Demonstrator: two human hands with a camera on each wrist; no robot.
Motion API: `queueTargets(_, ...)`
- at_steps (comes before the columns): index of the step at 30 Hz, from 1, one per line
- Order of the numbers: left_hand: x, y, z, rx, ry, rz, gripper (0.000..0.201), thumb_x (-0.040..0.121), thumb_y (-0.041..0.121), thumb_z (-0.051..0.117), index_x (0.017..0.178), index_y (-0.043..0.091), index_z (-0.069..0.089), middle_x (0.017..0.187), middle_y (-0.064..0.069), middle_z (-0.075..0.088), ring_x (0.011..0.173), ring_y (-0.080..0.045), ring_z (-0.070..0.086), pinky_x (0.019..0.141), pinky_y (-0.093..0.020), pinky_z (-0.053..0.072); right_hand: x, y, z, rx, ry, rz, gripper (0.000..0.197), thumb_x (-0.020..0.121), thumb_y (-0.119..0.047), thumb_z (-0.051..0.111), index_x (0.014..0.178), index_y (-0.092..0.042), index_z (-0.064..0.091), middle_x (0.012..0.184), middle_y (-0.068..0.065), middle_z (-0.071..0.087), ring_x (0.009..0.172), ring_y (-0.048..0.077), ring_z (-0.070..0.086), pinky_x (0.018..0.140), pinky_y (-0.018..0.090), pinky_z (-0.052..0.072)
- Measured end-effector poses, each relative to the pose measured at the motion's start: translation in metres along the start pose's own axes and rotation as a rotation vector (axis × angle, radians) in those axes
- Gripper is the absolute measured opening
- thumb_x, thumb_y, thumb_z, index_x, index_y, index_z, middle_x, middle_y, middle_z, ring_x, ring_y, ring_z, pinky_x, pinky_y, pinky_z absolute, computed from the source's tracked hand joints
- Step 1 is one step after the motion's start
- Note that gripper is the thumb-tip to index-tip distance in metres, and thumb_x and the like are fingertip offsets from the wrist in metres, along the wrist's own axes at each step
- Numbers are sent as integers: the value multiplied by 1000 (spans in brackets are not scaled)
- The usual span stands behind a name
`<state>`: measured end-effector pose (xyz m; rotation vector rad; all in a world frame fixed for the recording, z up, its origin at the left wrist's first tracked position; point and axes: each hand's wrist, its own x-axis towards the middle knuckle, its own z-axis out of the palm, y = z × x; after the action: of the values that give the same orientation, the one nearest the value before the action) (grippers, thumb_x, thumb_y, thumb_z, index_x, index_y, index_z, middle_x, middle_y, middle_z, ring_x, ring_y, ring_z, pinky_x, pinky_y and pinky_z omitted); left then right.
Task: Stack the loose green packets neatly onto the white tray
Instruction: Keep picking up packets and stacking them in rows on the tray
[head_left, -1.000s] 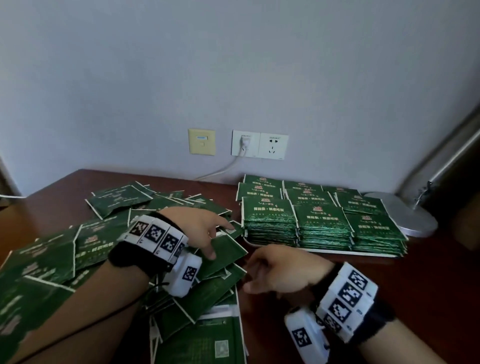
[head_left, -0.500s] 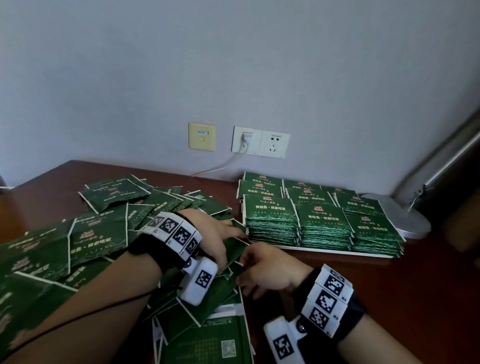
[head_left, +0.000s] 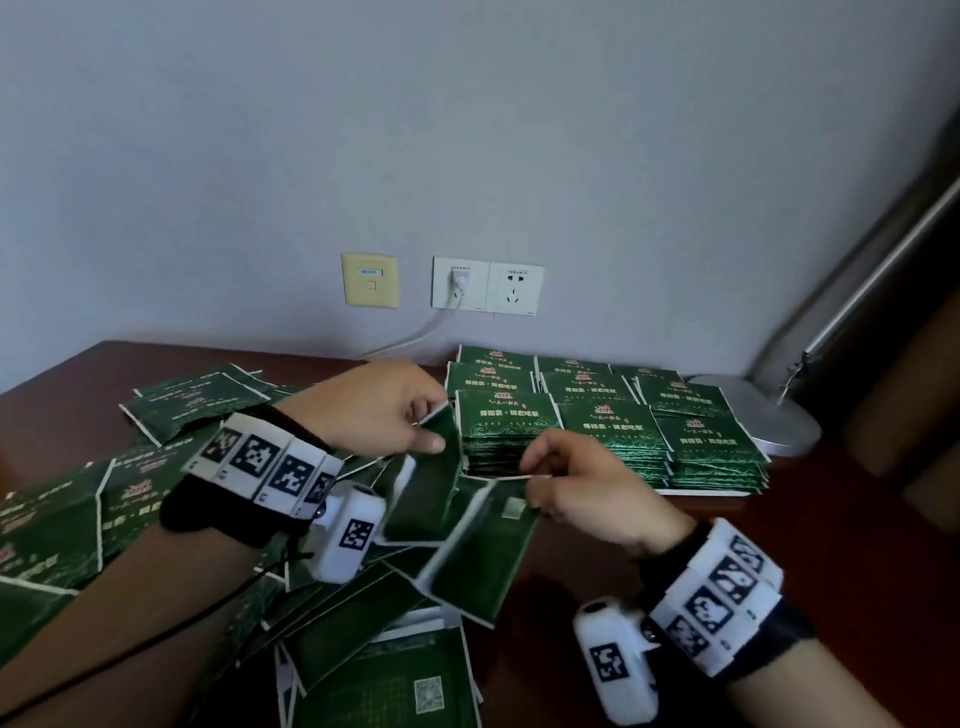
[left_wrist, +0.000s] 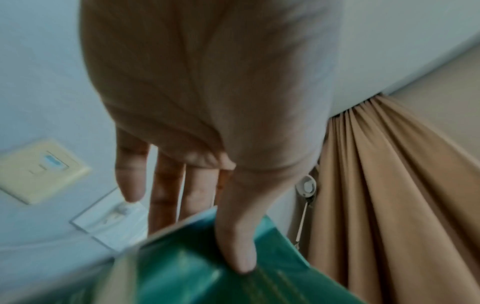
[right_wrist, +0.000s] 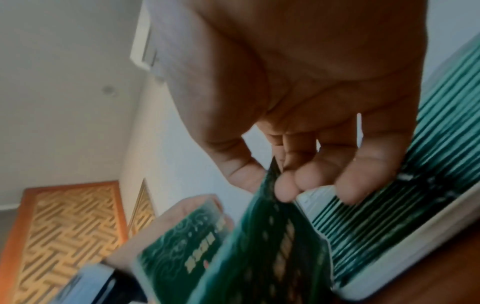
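Both hands have risen from the loose pile (tray stacks just beyond); left hand (head_left: 382, 410) pinches one flat green foil packet (head_left: 426, 486); right hand (head_left: 587, 488) pinches another green packet (head_left: 478, 556), ready for the white tray (head_left: 717, 491).

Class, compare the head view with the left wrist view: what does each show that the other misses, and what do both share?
Only the head view shows the right hand pinching its own packet, the stacked packets on the white tray, the loose pile and the lamp base. Only the left wrist view shows the tan curtain. Both show the left hand gripping a green packet, the yellow wall plate and the plugged socket.
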<state>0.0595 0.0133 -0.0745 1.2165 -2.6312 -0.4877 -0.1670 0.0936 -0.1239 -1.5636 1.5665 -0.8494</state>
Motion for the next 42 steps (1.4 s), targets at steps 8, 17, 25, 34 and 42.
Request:
queueTargets(8, 11, 39, 40, -201, 211, 62, 35, 90, 35, 68, 74, 15, 43, 56, -2, 42, 46, -13, 33, 52, -33, 29, -38, 35, -91, -211, -247, 201, 27, 81, 13, 63, 95, -9, 60, 80, 6, 60, 64, 13, 64, 60, 26, 56)
queueTargets(17, 17, 47, 78, -159, -69, 179, 30, 80, 3, 72, 78, 29, 57, 94, 11, 63, 91, -4, 63, 81, -33, 55, -76, 53, -124, -577, 193, -208, 44, 66, 10, 71, 81, -30, 61, 80, -8, 66, 70, 5, 61, 62, 25, 51)
queueTargets(25, 3, 57, 74, 222, -584, 108, 33, 79, 16, 61, 101, 39, 69, 135, 19, 45, 127, -5, 44, 107, -35, 43, -79, 65, -81, -694, 214, -634, 30, 77, 5, 69, 92, -20, 65, 92, -9, 70, 85, 5, 65, 75, 24, 53)
queueTargets(34, 4, 56, 78, 332, -545, 35, 40, 77, 44, 79, 103, 26, 55, 105, 7, 57, 97, -16, 58, 82, -35, 50, -60, 28, -83, -1193, -8, -721, 36, 73, 3, 46, 99, -15, 63, 79, 3, 66, 68, 28, 65, 53, 37, 54)
queueTargets(42, 3, 58, 72, 300, -602, -66, 46, 85, 19, 67, 126, 26, 48, 103, 9, 56, 98, -16, 58, 76, -30, 49, -74, 48, -42, -809, -266, -406, 39, 84, -46, 72, 115, -28, 59, 107, -8, 67, 96, 11, 64, 84, 32, 53)
